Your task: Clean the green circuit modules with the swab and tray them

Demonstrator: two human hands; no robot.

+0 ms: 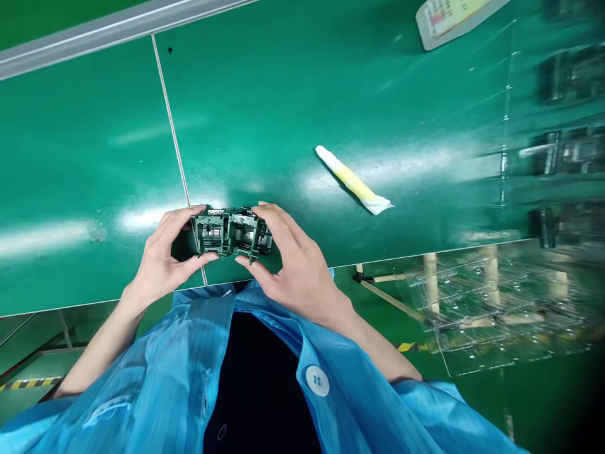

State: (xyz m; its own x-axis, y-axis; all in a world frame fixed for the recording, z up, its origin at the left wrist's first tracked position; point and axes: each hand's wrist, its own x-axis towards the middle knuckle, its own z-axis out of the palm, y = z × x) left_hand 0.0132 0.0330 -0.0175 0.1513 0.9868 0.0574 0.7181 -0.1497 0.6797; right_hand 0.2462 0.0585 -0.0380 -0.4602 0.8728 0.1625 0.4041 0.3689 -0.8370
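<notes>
Two dark frame-like parts with metal pieces inside meet side by side near the table's front edge. My left hand (167, 252) grips the left dark part (212, 233) between thumb and fingers. On the other side, my right hand (288, 252) holds the right dark part (246, 234) the same way, thumb at the near side and fingers at the far side. The parts touch or nearly touch in the middle and lie at a slight angle to each other. What kind of part they are, I cannot make out.
A rolled white and yellow wipe (352, 180) lies right of my hands on the green table (265, 113). At the top right is a clear labelled tray (449, 22). Blurred dark parts (571, 151) sit along the right side. Clear plastic trays (496, 302) stand below the table edge.
</notes>
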